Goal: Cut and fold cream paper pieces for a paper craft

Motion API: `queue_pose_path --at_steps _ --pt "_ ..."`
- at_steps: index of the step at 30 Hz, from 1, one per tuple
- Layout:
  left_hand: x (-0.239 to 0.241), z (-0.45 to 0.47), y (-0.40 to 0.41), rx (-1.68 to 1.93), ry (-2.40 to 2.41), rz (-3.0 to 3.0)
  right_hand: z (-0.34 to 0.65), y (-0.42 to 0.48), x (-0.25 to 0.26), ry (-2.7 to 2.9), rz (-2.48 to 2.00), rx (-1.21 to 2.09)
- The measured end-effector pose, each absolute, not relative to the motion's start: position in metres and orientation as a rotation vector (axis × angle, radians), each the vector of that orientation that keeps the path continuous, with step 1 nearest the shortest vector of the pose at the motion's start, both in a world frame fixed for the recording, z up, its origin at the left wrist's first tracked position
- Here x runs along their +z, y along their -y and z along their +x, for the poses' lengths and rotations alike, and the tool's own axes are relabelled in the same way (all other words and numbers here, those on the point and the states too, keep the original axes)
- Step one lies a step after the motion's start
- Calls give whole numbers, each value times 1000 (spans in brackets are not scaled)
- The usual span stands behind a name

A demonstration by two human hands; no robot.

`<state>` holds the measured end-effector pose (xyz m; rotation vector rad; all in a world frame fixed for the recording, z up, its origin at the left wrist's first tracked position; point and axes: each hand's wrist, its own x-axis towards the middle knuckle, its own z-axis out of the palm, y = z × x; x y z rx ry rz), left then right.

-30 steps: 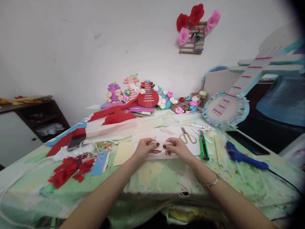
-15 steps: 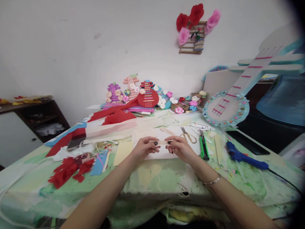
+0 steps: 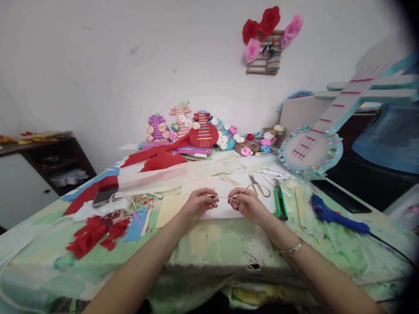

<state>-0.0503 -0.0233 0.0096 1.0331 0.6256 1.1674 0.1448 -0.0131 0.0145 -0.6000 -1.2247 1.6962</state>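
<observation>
Since a second ago the cream strip (image 3: 223, 197) has turned edge-on, so it now reads as a thin line. Left hand (image 3: 198, 203) and right hand (image 3: 248, 204) pinch its ends in their fingers just above the bench (image 3: 209, 244), beside scissors (image 3: 258, 187). Folding seems underway; next calls for a firm crease.

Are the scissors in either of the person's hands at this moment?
No: the scissors lie on the table beside the green utility knife, while the left hand and right hand hold a thin pale strip.
</observation>
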Motion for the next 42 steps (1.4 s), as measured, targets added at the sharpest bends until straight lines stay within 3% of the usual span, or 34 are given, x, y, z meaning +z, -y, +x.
queue_pose_path --at_steps 12,34,42 --pt "6 -47 21 1248 -662 1119 141 15 14 1264 -604 1708" --pt "1 -44 19 1035 -834 1254 140 7 5 1479 -788 1225" --pt "1 -42 20 1084 -860 1236 136 2 -6 1351 -828 1445"
